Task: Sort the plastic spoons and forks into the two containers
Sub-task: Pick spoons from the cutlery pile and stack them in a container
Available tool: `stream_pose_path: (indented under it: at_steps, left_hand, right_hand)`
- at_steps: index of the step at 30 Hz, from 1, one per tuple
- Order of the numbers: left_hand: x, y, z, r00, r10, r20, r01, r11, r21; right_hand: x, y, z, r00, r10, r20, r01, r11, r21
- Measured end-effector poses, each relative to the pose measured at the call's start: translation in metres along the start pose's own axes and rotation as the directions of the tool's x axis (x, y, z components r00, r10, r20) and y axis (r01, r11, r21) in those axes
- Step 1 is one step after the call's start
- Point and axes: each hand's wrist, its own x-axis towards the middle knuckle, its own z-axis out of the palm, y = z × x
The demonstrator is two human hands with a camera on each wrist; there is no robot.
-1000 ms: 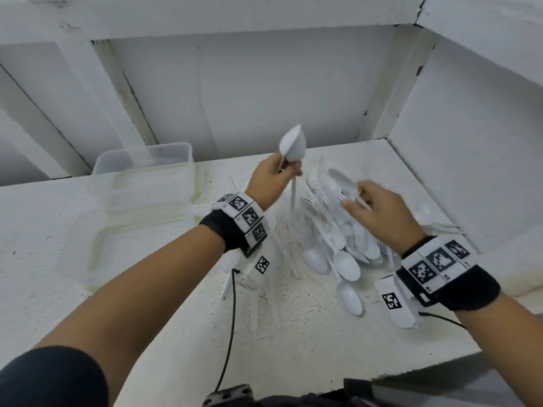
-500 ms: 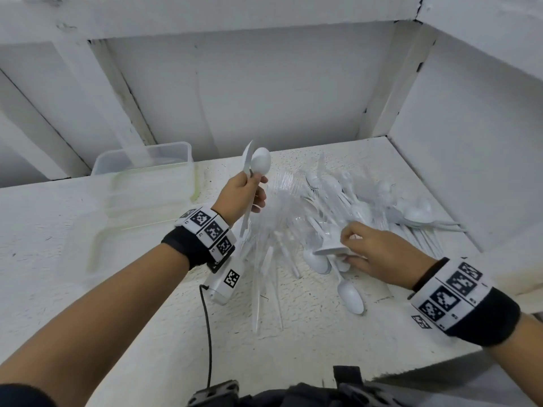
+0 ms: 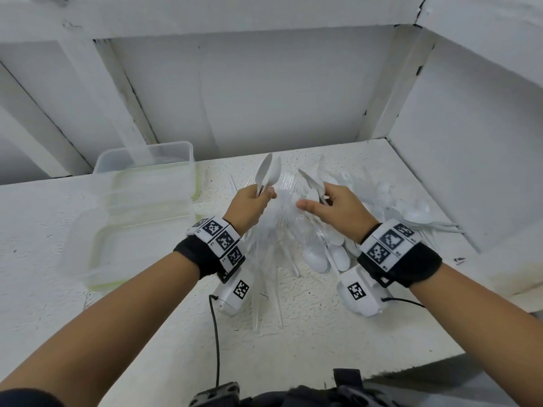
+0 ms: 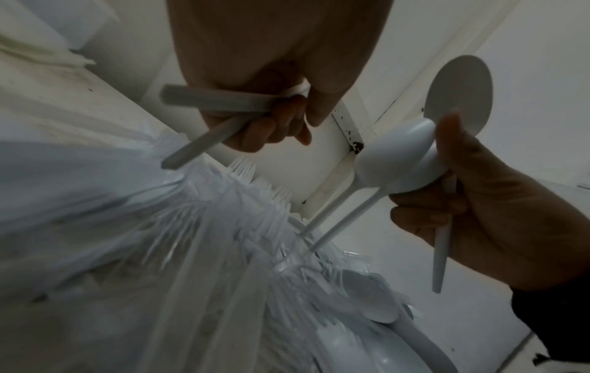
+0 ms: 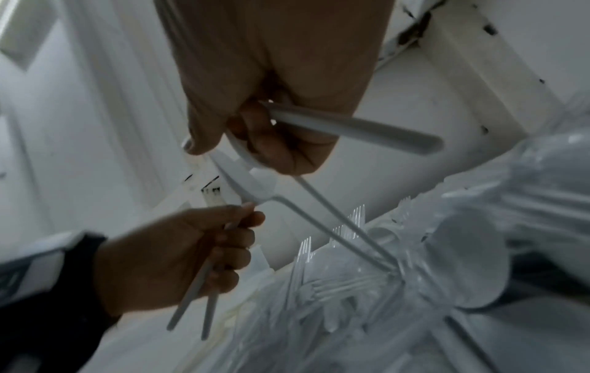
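Note:
My left hand [image 3: 264,195] grips the handles of two white spoons [image 3: 266,175], bowls pointing up, above the heap. Close to its right, my right hand [image 3: 316,201] holds a few more white spoons [image 3: 312,183]; the left wrist view shows their bowls [image 4: 396,161] pinched under its thumb. In the right wrist view one spoon handle [image 5: 351,128] sticks out of the right hand [image 5: 255,141], with the left hand [image 5: 191,252] below it. Under both hands lies a heap of clear forks [image 3: 273,230] and white spoons [image 3: 329,257]. Two clear containers [image 3: 147,154] [image 3: 129,242] stand at the left.
White walls close in the shelf at the back and right [image 3: 470,142]. More white spoons [image 3: 417,212] lie against the right wall. A black cable [image 3: 216,333] runs from the left wrist camera toward the front edge. Bare shelf surface [image 3: 308,333] lies in front of the heap.
My right hand has lifted off the heap with spoons and come up and left, close to my left hand. The left hand keeps its spoons and has shifted slightly right.

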Motion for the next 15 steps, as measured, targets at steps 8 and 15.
stream_pose_path:
  at_steps: [8, 15]
  left_hand:
    - [-0.009, -0.010, -0.008, 0.998, -0.059, 0.002, 0.059, 0.997, -0.043]
    - [-0.017, -0.016, -0.010, 0.999, -0.047, 0.006, 0.047, 0.999, -0.012]
  right_hand:
    - [0.026, -0.006, 0.004, 0.942, 0.048, -0.333, -0.019, 0.996, 0.091]
    - [0.042, -0.014, -0.002, 0.936, 0.071, -0.346, 0.022, 0.966, 0.256]
